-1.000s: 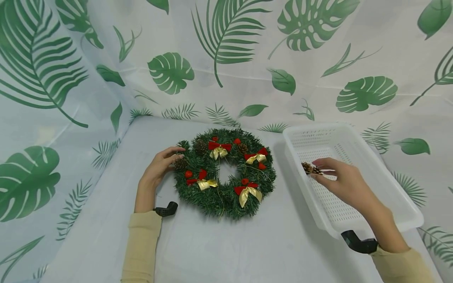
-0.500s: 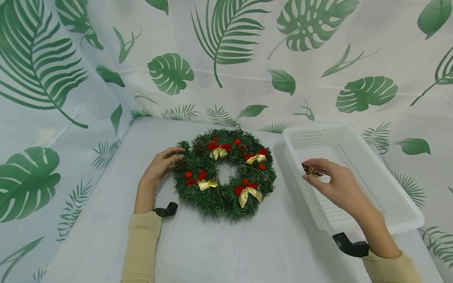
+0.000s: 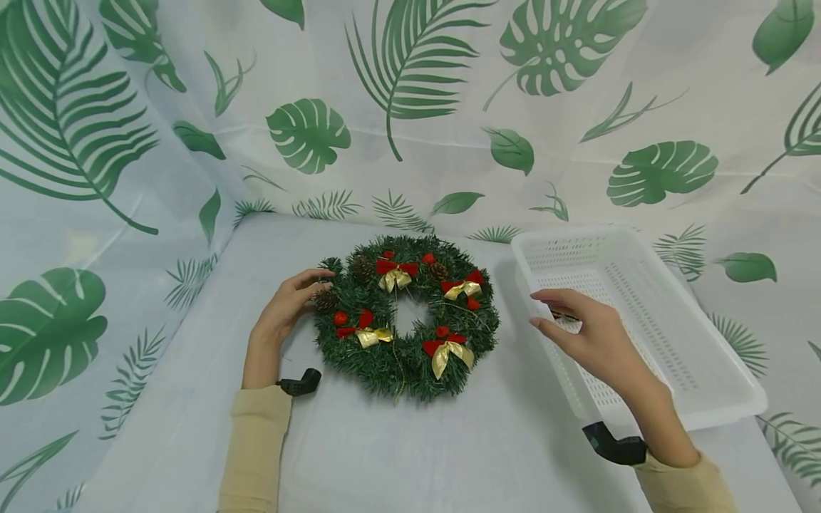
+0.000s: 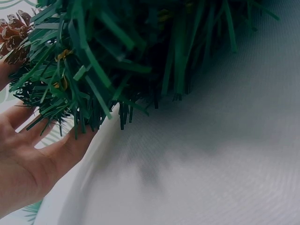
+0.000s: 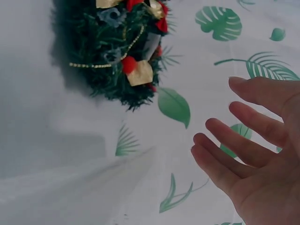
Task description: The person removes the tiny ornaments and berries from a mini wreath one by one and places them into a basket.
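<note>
A green Christmas wreath with red-and-gold bows, red balls and pine cones lies flat on the white-covered table. My left hand holds its left edge beside a pine cone; in the left wrist view the fingers reach under the green tips. My right hand hovers over the near-left side of a white plastic basket, thumb and fingers apart. Behind it, a small brown bit of pine cone shows between thumb and fingers. The right wrist view shows this hand with nothing in it.
The basket has perforated walls and stands to the right of the wreath. A leaf-printed curtain rises behind and to the left of the table. Each wrist carries a black camera.
My right hand has let go of the pine cones at the basket, spread its fingers and shifted left. The left hand and the wreath stay in place.
</note>
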The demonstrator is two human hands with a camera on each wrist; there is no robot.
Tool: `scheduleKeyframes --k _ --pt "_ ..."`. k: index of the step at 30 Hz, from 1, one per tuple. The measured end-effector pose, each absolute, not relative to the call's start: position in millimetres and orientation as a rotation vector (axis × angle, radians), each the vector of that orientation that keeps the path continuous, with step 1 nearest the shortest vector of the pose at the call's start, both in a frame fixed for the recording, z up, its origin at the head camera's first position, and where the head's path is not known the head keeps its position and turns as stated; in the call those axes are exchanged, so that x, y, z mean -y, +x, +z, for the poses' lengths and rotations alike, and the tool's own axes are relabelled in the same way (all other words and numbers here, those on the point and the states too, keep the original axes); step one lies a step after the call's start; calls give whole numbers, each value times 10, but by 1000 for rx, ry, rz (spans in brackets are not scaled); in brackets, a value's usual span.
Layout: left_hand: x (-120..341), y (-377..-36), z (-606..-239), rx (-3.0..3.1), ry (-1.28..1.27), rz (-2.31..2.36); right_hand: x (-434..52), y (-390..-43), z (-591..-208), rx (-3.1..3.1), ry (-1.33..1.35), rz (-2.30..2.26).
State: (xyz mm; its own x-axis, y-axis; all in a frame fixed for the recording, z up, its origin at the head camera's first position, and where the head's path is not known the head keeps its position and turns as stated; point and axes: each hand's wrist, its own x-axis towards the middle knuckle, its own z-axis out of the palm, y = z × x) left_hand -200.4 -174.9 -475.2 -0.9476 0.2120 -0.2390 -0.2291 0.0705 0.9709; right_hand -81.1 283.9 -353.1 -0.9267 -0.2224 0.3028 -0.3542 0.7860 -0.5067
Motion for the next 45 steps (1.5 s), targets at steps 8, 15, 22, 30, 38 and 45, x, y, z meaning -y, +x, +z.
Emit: scheduleKeyframes --k 8,15,22,30,38,45 --pt "1756 -1998 -4757 -2028 -6 1953 -2720 -826 -3523 2756 481 817" --pt "1748 -1998 -4752 -2034 -16 1952 -2644 -834 -3508 2773 513 819" --pt "1743 -1998 -4750 -2041 -20 1952 -2576 -860 -3498 2781 536 869" --pt "1743 -2006 -4766 -2047 -11 1948 -2494 -902 -3528 2756 588 854" --pt "1736 -1999 -4760 -2051 -9 1943 -2405 -942 -3578 2735 648 880" --pt "1729 -1998 -4757 -2056 -20 1944 -2293 -971 -3599 2723 710 915"
